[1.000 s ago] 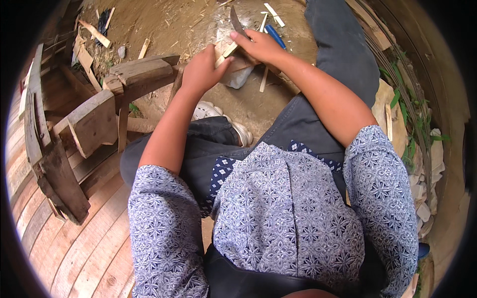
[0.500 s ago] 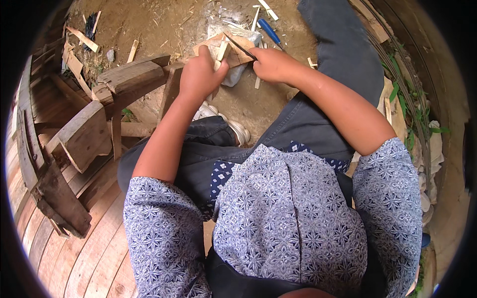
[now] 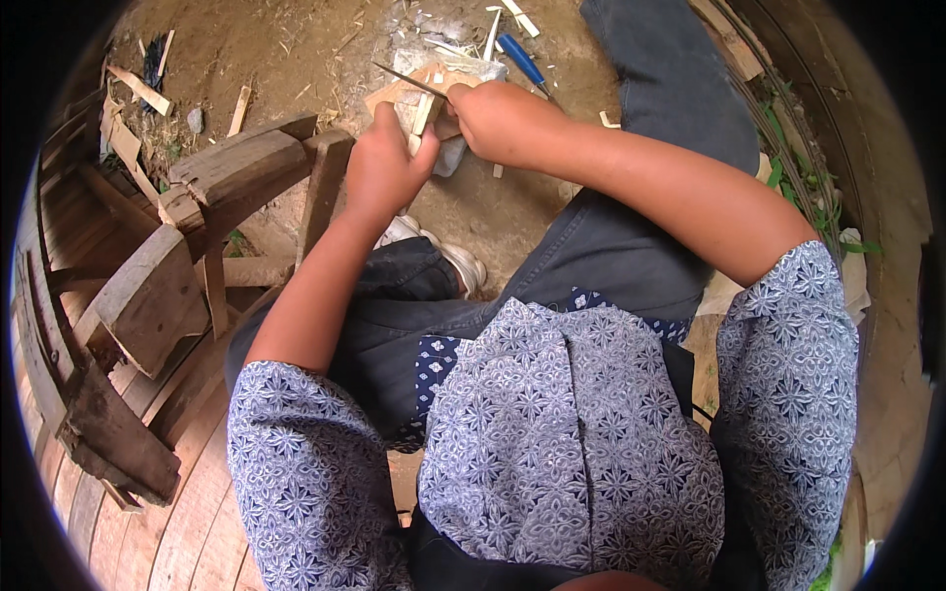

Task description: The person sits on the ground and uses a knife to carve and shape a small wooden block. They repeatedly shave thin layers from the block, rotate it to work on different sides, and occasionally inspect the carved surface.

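My left hand (image 3: 382, 165) is closed round a small pale wood stick (image 3: 425, 112), its upper end standing out past the thumb and fingers. In my right hand (image 3: 501, 120) is a knife with a narrow dark blade (image 3: 404, 77); the fist covers its handle. The blade points to the upper left and passes by the top of the stick; whether it touches the wood I cannot tell. Beneath both hands lies a flat brown piece of board (image 3: 386, 96) on a pale block. A blue-handled tool (image 3: 520, 59) rests on the ground just beyond my right hand.
Wood slivers (image 3: 519, 18) and shavings litter the dirt ground. To my left stands a rough wooden frame (image 3: 241, 163) beside plank flooring (image 3: 187, 532). My bent legs (image 3: 655, 89) flank the work, with a white shoe (image 3: 463, 266) below it. Plants (image 3: 823, 212) grow at the right.
My right hand has moved left with the knife, and the blade now crosses over near the stick's top. My left hand keeps its grip. The view has shifted slightly.
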The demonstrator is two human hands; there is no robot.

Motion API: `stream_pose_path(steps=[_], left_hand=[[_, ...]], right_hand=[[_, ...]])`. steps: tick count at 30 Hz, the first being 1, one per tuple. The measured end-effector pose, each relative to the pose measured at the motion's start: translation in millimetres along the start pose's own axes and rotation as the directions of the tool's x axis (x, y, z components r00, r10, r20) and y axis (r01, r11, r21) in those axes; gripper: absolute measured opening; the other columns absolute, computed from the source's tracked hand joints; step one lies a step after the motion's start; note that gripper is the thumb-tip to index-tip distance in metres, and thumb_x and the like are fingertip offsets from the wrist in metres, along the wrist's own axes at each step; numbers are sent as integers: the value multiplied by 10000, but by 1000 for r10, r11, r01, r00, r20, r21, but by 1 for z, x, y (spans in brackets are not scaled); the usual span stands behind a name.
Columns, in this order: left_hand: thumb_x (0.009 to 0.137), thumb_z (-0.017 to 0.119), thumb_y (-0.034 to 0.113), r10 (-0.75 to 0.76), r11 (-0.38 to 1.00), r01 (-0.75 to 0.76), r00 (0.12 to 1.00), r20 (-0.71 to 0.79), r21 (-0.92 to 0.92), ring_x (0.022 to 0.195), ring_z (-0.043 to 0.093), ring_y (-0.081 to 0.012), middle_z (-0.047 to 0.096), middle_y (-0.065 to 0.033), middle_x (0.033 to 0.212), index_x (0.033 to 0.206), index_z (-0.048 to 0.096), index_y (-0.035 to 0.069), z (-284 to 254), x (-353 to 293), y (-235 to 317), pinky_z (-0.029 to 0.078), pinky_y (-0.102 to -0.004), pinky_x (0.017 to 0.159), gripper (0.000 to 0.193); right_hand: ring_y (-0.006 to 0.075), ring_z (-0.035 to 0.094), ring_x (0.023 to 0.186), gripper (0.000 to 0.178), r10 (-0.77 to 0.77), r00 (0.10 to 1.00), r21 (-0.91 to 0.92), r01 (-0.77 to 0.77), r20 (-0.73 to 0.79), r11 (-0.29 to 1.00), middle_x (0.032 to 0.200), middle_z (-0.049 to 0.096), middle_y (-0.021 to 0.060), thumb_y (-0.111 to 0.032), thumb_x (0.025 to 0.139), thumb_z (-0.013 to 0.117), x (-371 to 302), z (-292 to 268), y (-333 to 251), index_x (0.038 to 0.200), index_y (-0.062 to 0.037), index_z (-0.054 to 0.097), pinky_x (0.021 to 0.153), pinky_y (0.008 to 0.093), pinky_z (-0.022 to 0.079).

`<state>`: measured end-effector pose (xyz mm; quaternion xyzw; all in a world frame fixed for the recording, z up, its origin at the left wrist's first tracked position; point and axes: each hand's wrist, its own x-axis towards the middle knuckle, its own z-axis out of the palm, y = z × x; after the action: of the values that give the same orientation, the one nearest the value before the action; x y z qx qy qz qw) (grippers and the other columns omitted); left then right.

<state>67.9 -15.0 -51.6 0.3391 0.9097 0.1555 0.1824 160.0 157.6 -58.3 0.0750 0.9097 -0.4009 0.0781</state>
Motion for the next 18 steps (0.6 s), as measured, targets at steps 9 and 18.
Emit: stream_pose_path(steps=[9,18], left_hand=[[858,694,340,34,999,-34,999,-30,-18,716,640,-457,625,-270,728,908,479,-25,-5,7,-6,504,-495,652,426],[826,692,386,36,999,-34,998,-49,30,810,665,-456,665,-290,828,947,560,-37,-15,26,-7,519,-501,723,458]], right_hand=[[403,682,946,242,146,975,-82,-133,168,988,1003,692,244,-56,836,547,6,15,16,1051,27,619,800,484,544],[360,696,774,475,-132,974,175,165,-186,971,886,700,205,-146,915,499,1,37,62,1378,-40,508,733,454,553]])
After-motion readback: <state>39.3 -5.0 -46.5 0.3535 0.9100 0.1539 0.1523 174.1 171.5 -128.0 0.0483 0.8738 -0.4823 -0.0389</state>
